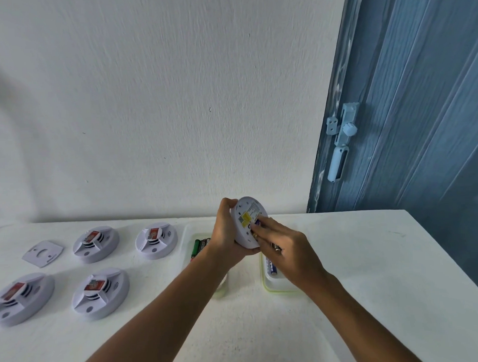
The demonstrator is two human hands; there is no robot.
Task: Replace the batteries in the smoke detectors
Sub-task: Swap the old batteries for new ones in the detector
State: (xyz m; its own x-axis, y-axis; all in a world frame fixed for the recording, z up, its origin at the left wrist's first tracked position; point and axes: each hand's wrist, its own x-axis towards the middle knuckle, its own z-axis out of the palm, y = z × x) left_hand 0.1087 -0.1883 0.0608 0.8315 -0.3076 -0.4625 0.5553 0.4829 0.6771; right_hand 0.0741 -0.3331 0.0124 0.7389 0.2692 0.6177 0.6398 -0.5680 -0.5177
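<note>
In the head view, the left hand (226,230) grips a round white plastic smoke detector (247,221) by its rim, held above the white desk (357,258) with its underside tilted toward the camera; a yellow label shows on that underside. The right hand (283,249) has its fingertips (257,227) pressed against the detector's back, beside a small blue-purple battery (258,221) seated there.

Below the hands sit two clear plastic tubs with pale green rims: the left tub (192,231) holds green and dark cylindrical batteries (199,246), and the right tub (266,285) holds a blue-and-white battery (270,266).

Four more white smoke detectors (96,244) lie face up on the left part of the desk in two rows, with a flat white mounting plate (42,254) just beside the far-left one. A blue door (419,93) with a pale latch stands at the right.
</note>
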